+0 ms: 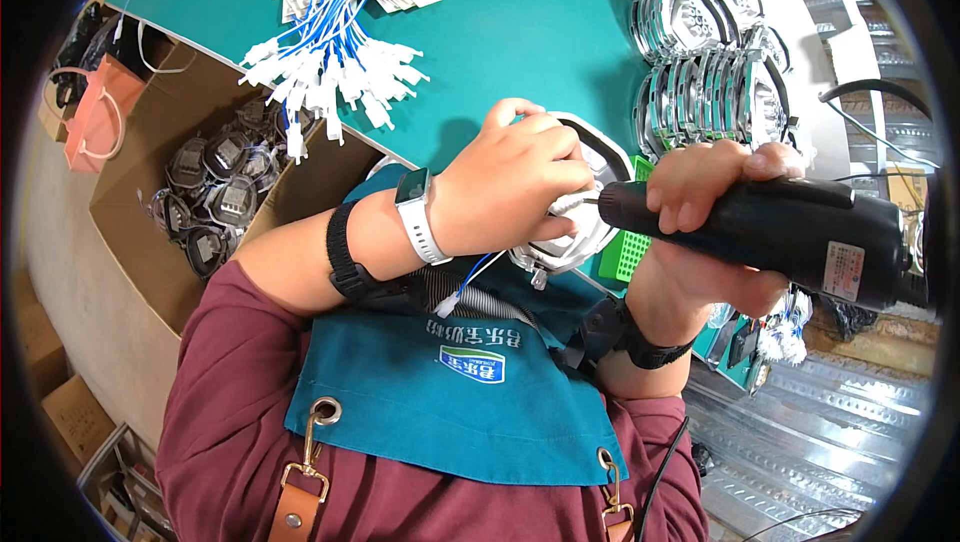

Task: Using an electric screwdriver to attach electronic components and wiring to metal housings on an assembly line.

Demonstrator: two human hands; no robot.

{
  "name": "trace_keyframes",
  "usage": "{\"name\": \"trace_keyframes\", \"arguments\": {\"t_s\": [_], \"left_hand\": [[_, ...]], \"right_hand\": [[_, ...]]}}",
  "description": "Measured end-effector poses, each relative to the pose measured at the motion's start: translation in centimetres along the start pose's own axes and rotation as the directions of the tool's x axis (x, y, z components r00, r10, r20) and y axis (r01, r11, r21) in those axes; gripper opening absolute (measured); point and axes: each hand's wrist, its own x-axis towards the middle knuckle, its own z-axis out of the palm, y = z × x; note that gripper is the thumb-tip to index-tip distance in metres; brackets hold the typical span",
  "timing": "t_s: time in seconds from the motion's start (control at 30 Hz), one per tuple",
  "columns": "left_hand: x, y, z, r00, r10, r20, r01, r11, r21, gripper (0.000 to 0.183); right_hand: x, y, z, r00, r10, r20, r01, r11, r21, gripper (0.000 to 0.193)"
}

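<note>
My right hand is wrapped round a black electric screwdriver, held nearly level with its nose pointing left. Below its nose is a shiny silver housing with angled sides, at the near edge of the green table. Over the housing lies my left hand, its fingers curled in a pinch right by the screwdriver's tip. What those fingers grip is hidden. A blue and white wire with a white connector hangs from the housing against my apron.
A bundle of blue and white wires with white connectors lies on the green table. Rows of silver housings stand at the far right. A cardboard box of similar parts is at left. A green basket sits beside the housing.
</note>
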Motion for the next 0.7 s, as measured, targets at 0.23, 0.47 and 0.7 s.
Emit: {"name": "trace_keyframes", "arguments": {"t_s": [0.23,0.47,0.7], "left_hand": [[0.3,0.2,0.2,0.999,0.030,-0.019,-0.029,0.999,0.034,0.038],[0.6,0.1,0.0,1.000,0.009,-0.001,-0.009,0.999,0.044,0.035],[1.2,0.4,0.0,0.999,0.013,0.032,-0.015,0.997,0.075,0.036]], "right_hand": [[-0.1,-1.7,1.6,0.964,0.043,-0.263,-0.087,0.984,-0.158,0.085],[-5.9,-8.1,-3.3,0.801,-0.317,-0.508,0.237,0.947,-0.216,0.074],[-11.6,-7.4,-7.6,0.657,-0.238,-0.715,-0.056,0.931,-0.361,0.074]]}}
